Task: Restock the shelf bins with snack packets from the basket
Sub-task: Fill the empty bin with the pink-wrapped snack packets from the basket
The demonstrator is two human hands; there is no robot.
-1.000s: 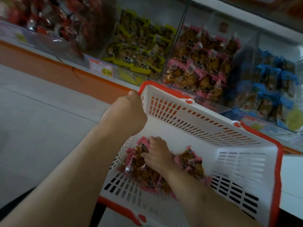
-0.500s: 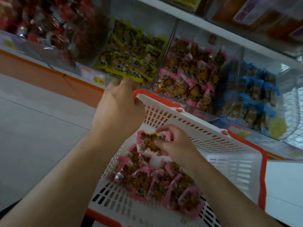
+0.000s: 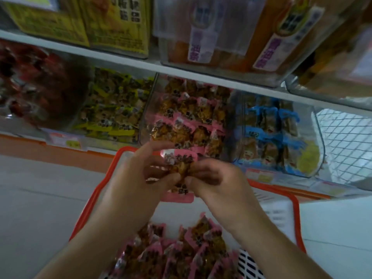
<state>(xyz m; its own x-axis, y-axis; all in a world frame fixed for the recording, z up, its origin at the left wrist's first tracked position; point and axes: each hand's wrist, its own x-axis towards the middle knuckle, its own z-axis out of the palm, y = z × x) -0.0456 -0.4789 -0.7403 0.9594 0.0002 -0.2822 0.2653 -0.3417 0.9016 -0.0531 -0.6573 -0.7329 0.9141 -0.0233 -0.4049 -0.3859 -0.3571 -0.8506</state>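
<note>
Left hand (image 3: 138,178) now on packets (image 3: 179,164)

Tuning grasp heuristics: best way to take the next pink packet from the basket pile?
Probably pinch a raised pink sealed edge from above: the pink packets lie overlapped and tilted in the basket, so flat faces are blocked. Both hands, left hand and right hand, already pinch a packet.
</note>
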